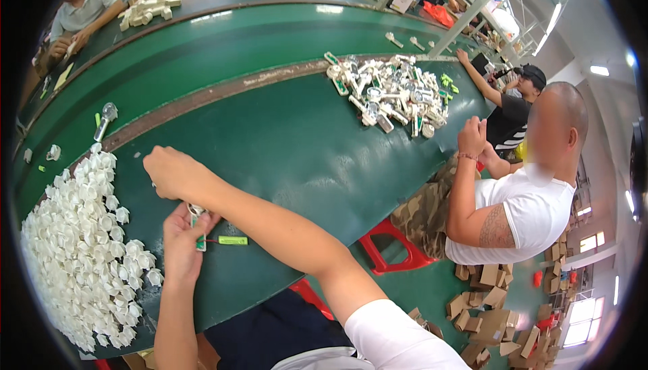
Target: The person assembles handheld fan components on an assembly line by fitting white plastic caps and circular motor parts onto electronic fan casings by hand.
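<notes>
My left hand (181,240) is closed round a small white plastic housing with a green circuit board (200,234), held upright over the green table. From the board a thin red wire leads to a green cylindrical battery (233,240) just right of my fingers. My right arm crosses over from the right, and my right hand (172,173) is curled shut above the housing's top end, its knuckles up. Whatever its fingers pinch is hidden under the hand. Left of both hands lies a large heap of white cup-like plastic parts (88,248).
A heap of white housings with clear heads (391,93) lies at the far right of the table (270,147). Beyond a raised rail (223,93) runs a green belt (236,39) with a loose clear-headed piece (104,120). A co-worker sits at right near a red stool (391,252).
</notes>
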`<state>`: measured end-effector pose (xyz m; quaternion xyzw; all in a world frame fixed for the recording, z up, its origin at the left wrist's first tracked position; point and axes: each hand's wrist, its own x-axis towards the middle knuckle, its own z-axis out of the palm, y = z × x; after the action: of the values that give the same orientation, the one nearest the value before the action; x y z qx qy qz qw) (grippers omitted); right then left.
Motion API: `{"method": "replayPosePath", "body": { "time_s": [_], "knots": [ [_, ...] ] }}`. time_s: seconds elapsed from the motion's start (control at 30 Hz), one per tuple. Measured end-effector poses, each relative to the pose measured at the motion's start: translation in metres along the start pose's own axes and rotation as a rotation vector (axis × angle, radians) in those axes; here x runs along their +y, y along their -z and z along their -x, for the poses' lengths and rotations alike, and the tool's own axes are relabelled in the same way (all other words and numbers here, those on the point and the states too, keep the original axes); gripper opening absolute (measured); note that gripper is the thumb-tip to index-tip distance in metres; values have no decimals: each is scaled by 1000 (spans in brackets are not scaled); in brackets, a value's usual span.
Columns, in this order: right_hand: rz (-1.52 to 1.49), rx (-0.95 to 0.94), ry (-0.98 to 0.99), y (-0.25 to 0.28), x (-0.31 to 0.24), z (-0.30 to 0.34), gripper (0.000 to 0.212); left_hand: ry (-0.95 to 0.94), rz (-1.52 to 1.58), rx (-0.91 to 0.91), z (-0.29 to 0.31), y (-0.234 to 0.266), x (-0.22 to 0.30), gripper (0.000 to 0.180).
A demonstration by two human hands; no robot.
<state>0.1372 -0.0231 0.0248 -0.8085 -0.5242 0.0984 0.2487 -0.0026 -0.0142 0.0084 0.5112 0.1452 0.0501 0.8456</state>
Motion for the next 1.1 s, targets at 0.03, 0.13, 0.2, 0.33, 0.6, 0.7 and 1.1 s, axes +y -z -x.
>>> {"method": "replayPosePath", "body": {
  "time_s": [0.03,0.13,0.2,0.33,0.6,0.7,1.1],
  "knots": [
    [-23,67,15,-1,4,-1,31,-21,-1,23,-1,0,1,31],
    [-114,198,31,8,9,-7,31,-97,26,116,-6,8,3,34],
    [-171,265,38,22,8,-8,31,-151,71,184,-8,10,8,35],
    [-402,164,48,52,2,-5,39,-318,102,257,-12,29,13,47],
    [-339,56,291,55,-28,7,33,-459,49,454,-11,54,20,46],
    [-307,108,277,48,-34,9,23,-493,75,404,-9,52,20,48],
    [-220,150,377,50,-30,10,20,-435,78,432,-5,37,27,53]
  ]
}}
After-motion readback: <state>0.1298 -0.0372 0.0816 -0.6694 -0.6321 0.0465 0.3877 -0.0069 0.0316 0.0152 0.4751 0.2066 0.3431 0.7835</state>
